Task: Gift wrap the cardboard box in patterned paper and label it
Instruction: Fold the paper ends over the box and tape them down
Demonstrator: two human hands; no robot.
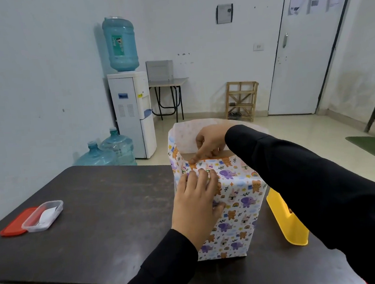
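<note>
Status: cardboard box (226,154) stands upright on the dark table (99,227), directly under both hands and sleeved in patterned paper (238,196). The paper is glossy white stock printed with purple elephants, orange bears and rainbows. Only a thin brown strip of the box shows at the top rim, just below the right knuckles. Left hand (197,199) is flat on the near face, fingers straight, pressing the paper against the box close to the top edge. Right hand (211,143) is curled over the rim and holds the paper there, index tip pushed down onto the folded edge (thumb hidden, so can't tell if it's a true pinch). Behind the right hand a loose flap stands up, plain whitish underside facing the camera. Below the right forearm sits a flat yellow plastic piece (287,219) with a rounded end. Well left of the left hand is a clear rectangular tub (43,217) with white slips inside, touching its red lid (13,222).
</note>
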